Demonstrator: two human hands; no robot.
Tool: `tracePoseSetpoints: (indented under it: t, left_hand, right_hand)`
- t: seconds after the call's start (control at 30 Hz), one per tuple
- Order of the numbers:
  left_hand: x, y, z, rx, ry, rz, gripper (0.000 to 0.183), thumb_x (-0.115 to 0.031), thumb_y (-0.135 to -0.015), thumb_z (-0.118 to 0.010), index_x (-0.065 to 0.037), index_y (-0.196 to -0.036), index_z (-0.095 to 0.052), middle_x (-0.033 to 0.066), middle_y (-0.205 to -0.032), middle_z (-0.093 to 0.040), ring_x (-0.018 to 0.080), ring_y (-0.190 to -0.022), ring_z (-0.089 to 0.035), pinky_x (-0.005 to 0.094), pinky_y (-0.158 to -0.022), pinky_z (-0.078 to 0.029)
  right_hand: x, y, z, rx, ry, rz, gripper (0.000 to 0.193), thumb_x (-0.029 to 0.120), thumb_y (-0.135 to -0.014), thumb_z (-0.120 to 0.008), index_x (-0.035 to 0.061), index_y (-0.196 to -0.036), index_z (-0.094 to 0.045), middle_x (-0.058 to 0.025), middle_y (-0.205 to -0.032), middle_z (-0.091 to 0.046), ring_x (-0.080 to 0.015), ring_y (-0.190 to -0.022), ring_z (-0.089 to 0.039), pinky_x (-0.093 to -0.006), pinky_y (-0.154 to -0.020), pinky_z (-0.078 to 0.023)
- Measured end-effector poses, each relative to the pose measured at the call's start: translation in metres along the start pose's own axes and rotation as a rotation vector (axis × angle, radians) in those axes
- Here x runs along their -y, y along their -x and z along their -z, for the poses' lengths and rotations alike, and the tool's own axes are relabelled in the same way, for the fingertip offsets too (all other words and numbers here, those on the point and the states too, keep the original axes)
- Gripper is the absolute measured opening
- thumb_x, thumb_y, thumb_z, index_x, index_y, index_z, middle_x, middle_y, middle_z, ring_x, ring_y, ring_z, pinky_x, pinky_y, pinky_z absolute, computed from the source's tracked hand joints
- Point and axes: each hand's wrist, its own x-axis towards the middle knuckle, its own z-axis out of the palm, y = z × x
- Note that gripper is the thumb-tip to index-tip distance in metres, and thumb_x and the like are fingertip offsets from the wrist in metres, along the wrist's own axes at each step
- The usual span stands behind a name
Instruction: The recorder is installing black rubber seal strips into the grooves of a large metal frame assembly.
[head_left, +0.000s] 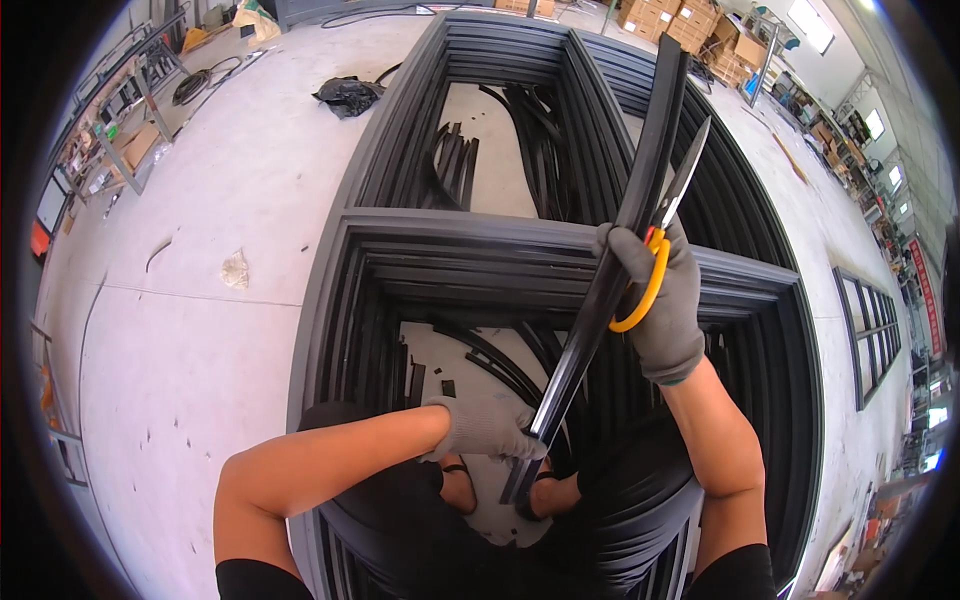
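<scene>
A long black rubber-like strip slants across the middle, its far end raised and its near end between my legs. My left hand, in a grey glove, is closed round the strip near its lower end. Higher up, my gloved right hand holds the strip under its thumb together with a pair of scissors. The scissors have yellow handles, and their blades point up and away beside the strip. Whether the blades are fully together is hard to see. Beneath both hands lies a stack of dark grey metal frames.
I am inside one opening of the stacked frames, feet on the floor. Black strips lie within the far opening. A black plastic bag and a crumpled pale scrap are on the floor to the left. Cardboard boxes stand at the back; a ladder-like frame lies right.
</scene>
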Motion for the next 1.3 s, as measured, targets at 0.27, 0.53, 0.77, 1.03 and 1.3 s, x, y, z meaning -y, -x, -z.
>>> tracePoseSetpoints:
  t: [0.27,0.53,0.77,1.03,1.3]
  left_hand:
    - [0.002,-0.005,-0.011,0.166,0.063,0.047,0.053,-0.050,-0.086,-0.069,-0.002,-0.108,-0.068,0.0062,-0.087,-0.065,0.0157,-0.081,-0.059,0.0288,-0.072,-0.047]
    - [-0.006,0.038,0.016,-0.167,0.620,-0.412,0.030,-0.031,-0.095,-0.063,-0.004,-0.108,-0.065,0.0113,-0.100,-0.070,0.0167,-0.085,-0.066,0.0266,-0.070,-0.050]
    - [0.012,0.059,0.047,-0.767,0.958,-0.725,0.030,-0.030,-0.098,-0.058,-0.006,-0.116,-0.057,0.0150,-0.108,-0.070,0.0251,-0.097,-0.069,0.0316,-0.074,-0.055]
    - [0.016,0.075,0.054,-0.994,1.034,-0.752,0.025,-0.028,-0.101,-0.054,-0.007,-0.114,-0.058,0.0130,-0.109,-0.069,0.0228,-0.100,-0.068,0.0323,-0.081,-0.054]
    - [0.016,0.079,0.056,-0.942,1.029,-0.755,0.026,-0.028,-0.101,-0.053,-0.006,-0.113,-0.057,0.0141,-0.106,-0.069,0.0238,-0.097,-0.069,0.0375,-0.084,-0.057]
  right_hand:
    - [0.002,-0.005,0.020,-0.031,0.004,-0.005,0.022,0.010,-0.092,-0.065,0.0024,-0.111,-0.057,-0.0068,-0.094,-0.067,-0.0095,-0.081,-0.065,-0.0214,-0.072,-0.052]
    - [-0.002,-0.014,0.026,-0.115,0.018,-0.017,0.027,0.018,-0.096,-0.063,0.0045,-0.118,-0.054,-0.0082,-0.094,-0.068,-0.0066,-0.076,-0.061,-0.0199,-0.067,-0.049]
    - [0.013,0.026,0.011,0.477,0.216,-0.446,0.038,0.026,-0.094,-0.066,0.0009,-0.120,-0.054,-0.0059,-0.083,-0.066,-0.0048,-0.064,-0.057,-0.0170,-0.058,-0.046]
    - [-0.005,0.029,0.019,0.677,0.644,-0.425,0.053,0.042,-0.083,-0.077,-0.0003,-0.112,-0.063,-0.0057,-0.081,-0.062,-0.0134,-0.075,-0.059,-0.0284,-0.070,-0.049]
    - [-0.004,0.030,0.008,0.754,0.553,-0.424,0.048,0.029,-0.084,-0.080,-0.0057,-0.112,-0.062,0.0021,-0.070,-0.057,0.0001,-0.056,-0.045,-0.0144,-0.050,-0.033]
